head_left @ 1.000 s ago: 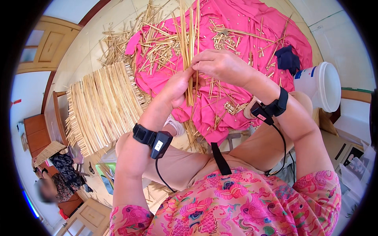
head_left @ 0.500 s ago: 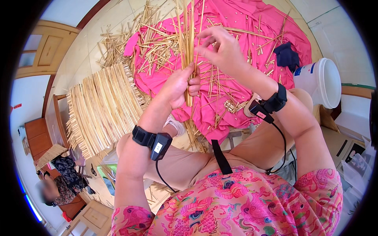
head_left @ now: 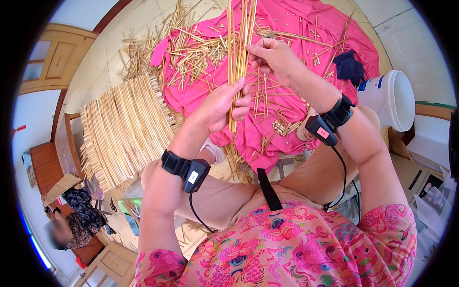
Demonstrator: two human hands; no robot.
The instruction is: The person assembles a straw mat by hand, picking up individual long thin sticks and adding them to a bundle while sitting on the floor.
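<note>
My left hand [head_left: 221, 104] is wrapped round a bundle of long golden straw stalks [head_left: 238, 52], which stands nearly upright and fans out at the top. The lower ends poke out below the fist. On the right side of the bundle, the thumb and forefinger of my right hand [head_left: 278, 60] pinch a stalk at its edge; its other fingers are curled in. Beneath both hands spreads a pink cloth [head_left: 287, 103], strewn with loose stalks and short cut pieces [head_left: 203, 57].
A mat of stalks laid side by side [head_left: 126, 129] lies to the left. Loose stalks [head_left: 138, 57] are heaped beyond it. At right stand a white bucket [head_left: 394, 100] and, near it, a dark cloth [head_left: 349, 68]. Another person [head_left: 71, 229] sits at the far lower left.
My right hand has come down slightly and its open fingers have closed at the bundle's edge. The bundle's top has tilted a little to the right and spread wider.
</note>
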